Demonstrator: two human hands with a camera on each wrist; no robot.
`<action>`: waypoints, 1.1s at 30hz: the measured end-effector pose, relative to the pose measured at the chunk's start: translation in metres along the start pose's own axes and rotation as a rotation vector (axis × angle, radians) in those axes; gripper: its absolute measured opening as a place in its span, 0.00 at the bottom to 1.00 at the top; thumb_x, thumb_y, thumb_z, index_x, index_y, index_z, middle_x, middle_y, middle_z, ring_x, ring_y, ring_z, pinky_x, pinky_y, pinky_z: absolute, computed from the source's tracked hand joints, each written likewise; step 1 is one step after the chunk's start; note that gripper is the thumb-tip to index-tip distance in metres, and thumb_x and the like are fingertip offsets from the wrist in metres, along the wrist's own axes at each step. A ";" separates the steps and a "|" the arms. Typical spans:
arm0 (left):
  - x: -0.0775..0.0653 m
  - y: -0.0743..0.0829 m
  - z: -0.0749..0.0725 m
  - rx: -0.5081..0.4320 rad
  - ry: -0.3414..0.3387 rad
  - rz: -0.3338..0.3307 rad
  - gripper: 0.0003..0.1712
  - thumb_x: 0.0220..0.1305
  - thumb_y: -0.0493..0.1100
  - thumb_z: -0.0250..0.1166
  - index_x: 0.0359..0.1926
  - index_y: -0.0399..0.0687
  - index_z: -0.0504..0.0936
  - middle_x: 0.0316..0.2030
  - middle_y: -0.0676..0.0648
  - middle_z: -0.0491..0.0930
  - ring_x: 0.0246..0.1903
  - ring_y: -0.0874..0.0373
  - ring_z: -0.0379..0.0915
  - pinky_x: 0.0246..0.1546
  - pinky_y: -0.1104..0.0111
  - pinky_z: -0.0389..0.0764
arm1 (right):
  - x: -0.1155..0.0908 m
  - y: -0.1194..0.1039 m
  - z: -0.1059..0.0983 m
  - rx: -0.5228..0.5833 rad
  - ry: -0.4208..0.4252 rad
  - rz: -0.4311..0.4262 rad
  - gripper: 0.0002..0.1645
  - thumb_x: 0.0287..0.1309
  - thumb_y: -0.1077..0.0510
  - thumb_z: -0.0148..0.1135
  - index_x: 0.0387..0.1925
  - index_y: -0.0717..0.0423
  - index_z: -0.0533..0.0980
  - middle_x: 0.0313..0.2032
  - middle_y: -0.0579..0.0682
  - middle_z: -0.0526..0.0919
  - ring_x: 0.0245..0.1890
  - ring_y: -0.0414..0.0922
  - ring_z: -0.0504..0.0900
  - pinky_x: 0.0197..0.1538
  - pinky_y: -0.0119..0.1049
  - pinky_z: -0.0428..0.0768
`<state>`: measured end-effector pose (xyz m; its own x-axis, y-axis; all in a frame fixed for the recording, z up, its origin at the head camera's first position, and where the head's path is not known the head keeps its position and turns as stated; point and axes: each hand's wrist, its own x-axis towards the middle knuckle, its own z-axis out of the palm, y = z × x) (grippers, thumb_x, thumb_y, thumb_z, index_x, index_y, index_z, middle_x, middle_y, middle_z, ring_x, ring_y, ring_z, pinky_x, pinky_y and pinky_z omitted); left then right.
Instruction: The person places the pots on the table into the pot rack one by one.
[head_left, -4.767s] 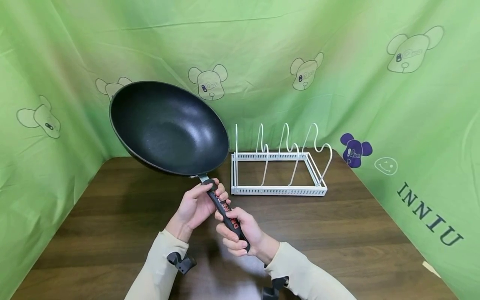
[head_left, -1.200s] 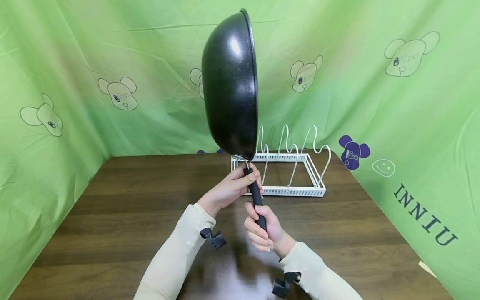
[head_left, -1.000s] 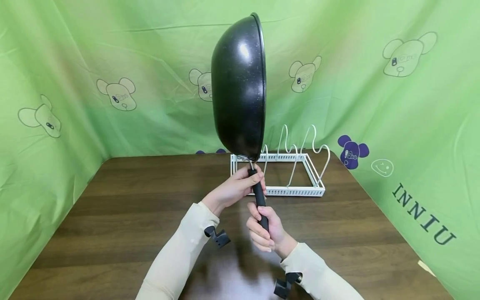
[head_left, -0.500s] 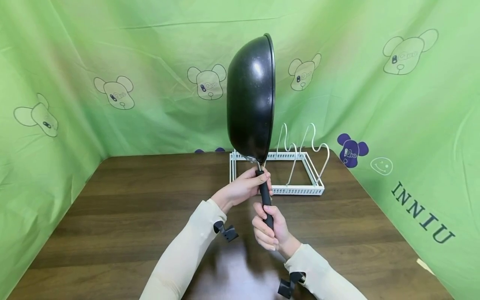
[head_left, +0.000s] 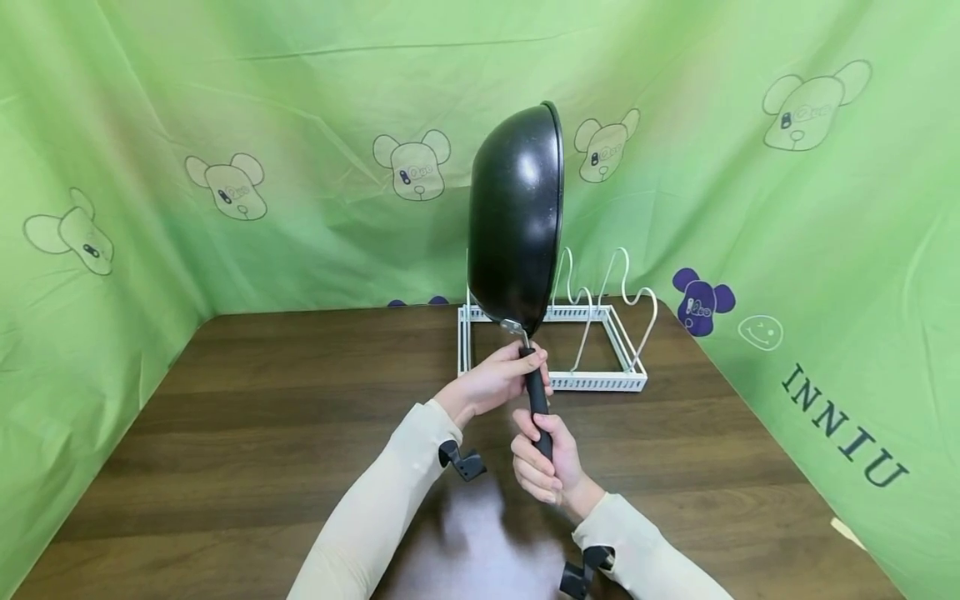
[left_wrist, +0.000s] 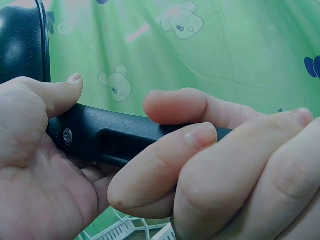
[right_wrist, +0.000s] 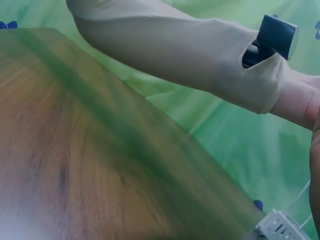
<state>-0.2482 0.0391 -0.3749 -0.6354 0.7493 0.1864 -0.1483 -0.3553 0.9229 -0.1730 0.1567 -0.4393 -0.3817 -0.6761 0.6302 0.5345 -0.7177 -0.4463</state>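
Note:
A deep black wok (head_left: 513, 217) is held up on its side in the head view, its rounded underside facing left and its rim to the right. My left hand (head_left: 501, 379) grips the black handle (head_left: 536, 396) just below the metal bracket, thumb across it. Lower down, my right hand (head_left: 549, 467) wraps its fingers round the handle's end. In the left wrist view both hands are on the handle (left_wrist: 117, 130), the right hand's fingers nearest the camera. Behind the wok, a white wire pan rack (head_left: 596, 382) stands on the table, its left part partly covered by the wok.
The dark wooden table (head_left: 262, 433) reaches back to a green curtain (head_left: 315, 125) printed with bear heads, which also hangs at both sides. The rack's tall wire dividers (head_left: 647, 321) rise at its right end. A pale strip (head_left: 847, 533) lies at the table's right edge.
Earlier the wok faced the camera at the left, tilted open. It has since been turned on its side, moved right and, most recently, lowered toward the rack, both hands still holding the handle.

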 end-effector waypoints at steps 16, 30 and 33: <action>0.004 -0.024 -0.008 -0.115 0.002 -0.028 0.15 0.78 0.30 0.37 0.38 0.48 0.69 0.31 0.51 0.76 0.32 0.59 0.76 0.43 0.66 0.80 | -0.017 0.001 -0.010 -0.010 0.053 0.005 0.16 0.73 0.52 0.38 0.29 0.53 0.51 0.13 0.44 0.56 0.05 0.35 0.56 0.03 0.27 0.52; 0.005 -0.042 -0.009 -0.267 0.038 -0.043 0.18 0.79 0.34 0.37 0.36 0.50 0.70 0.29 0.51 0.72 0.29 0.60 0.71 0.41 0.67 0.78 | -0.026 0.007 -0.018 0.014 0.075 -0.003 0.15 0.72 0.53 0.38 0.29 0.52 0.52 0.14 0.44 0.56 0.05 0.34 0.56 0.04 0.27 0.52; 0.004 -0.045 -0.011 -0.280 0.061 -0.059 0.18 0.79 0.34 0.37 0.35 0.50 0.70 0.28 0.51 0.72 0.29 0.60 0.71 0.39 0.66 0.78 | -0.027 0.009 -0.020 0.027 0.081 -0.001 0.15 0.72 0.53 0.38 0.28 0.52 0.52 0.14 0.44 0.56 0.05 0.34 0.56 0.04 0.27 0.52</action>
<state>-0.2521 0.0521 -0.4191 -0.6629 0.7410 0.1071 -0.3840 -0.4592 0.8011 -0.1730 0.1656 -0.4727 -0.4411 -0.6875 0.5768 0.5539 -0.7143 -0.4278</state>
